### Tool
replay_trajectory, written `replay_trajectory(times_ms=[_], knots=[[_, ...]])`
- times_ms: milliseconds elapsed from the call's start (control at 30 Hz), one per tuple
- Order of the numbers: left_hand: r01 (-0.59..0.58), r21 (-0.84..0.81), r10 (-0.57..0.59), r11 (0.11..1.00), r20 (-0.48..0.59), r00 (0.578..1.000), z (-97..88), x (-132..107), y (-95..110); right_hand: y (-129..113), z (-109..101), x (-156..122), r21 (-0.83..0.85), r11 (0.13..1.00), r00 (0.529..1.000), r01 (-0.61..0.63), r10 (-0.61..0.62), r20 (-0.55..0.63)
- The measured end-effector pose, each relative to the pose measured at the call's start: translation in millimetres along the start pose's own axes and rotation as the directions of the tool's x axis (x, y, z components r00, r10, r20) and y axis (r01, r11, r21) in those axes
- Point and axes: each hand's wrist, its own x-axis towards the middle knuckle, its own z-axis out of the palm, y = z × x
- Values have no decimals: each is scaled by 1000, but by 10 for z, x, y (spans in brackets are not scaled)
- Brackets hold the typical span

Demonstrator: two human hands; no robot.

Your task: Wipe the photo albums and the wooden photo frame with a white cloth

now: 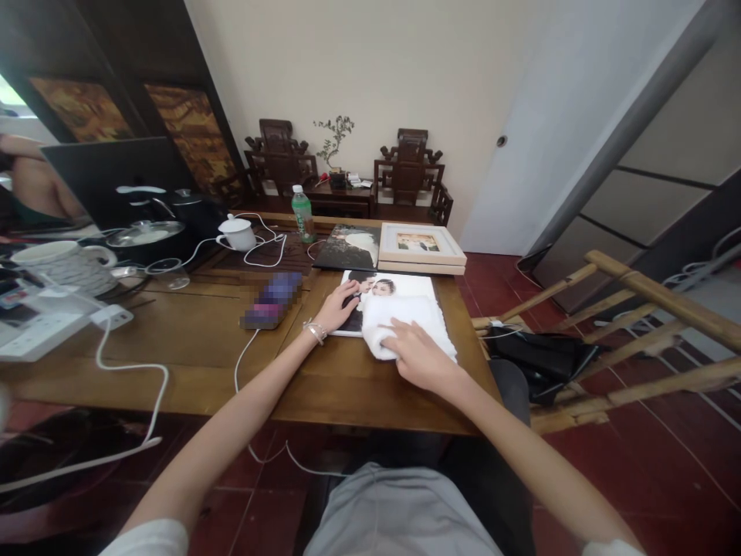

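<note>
A photo print (352, 318) of a couple lies flat on the wooden table, its lower right part covered by a folded white towel (379, 313). My left hand (339, 307), with a bracelet at the wrist, rests on the print's left edge, fingers stretched out. On top of the towel is my right hand (420, 355), its index finger extended and the other fingers bent against the cloth. Just beyond lie a dark photo panel (341, 245) and a pale picture frame (422, 241), which sits on another one.
A phone (272, 301) with a white cable lies left of my hands. Farther off stand a green-labelled bottle (302, 212), a lidded white cup (236, 232), a patterned mug (63, 266) and a power strip (40, 332). A wooden rack (648, 293) stands right of the table.
</note>
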Motion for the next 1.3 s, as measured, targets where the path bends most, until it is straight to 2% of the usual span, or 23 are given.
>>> replay_trajectory(times_ms=[100, 267, 400, 500, 733, 833, 933, 1133, 1300], knots=[[-14, 6, 14, 1000, -2, 1000, 4, 6, -9, 144, -76, 204, -47, 999, 999, -15, 13, -43], [-19, 23, 19, 1000, -5, 1000, 8, 22, -21, 483, -194, 747, -91, 994, 995, -66, 58, -83], [-32, 32, 32, 999, -8, 999, -1, 33, -31, 580, -207, 974, -81, 994, 994, -73, 65, -92], [-39, 42, 40, 998, -15, 999, -3, 36, -39, 525, -151, 894, -88, 993, 993, -80, 71, -97], [-58, 83, 58, 995, 3, 998, 14, 30, -6, 159, 34, 176, -24, 999, 999, 22, -22, -38], [-61, 90, 61, 994, 4, 998, 4, 29, 28, 96, 46, 24, 25, 999, 999, 42, -41, -19], [-46, 103, 52, 994, -48, 998, -34, 31, 51, 189, 22, 96, 42, 999, 999, 20, -18, -47], [49, 61, -36, 997, -209, 977, -95, 25, 56, 491, -37, 434, 60, 994, 987, -89, 96, -127], [-38, 63, 50, 997, -213, 976, -42, 21, 39, 470, 24, 418, 59, 991, 985, -116, 123, -124]])
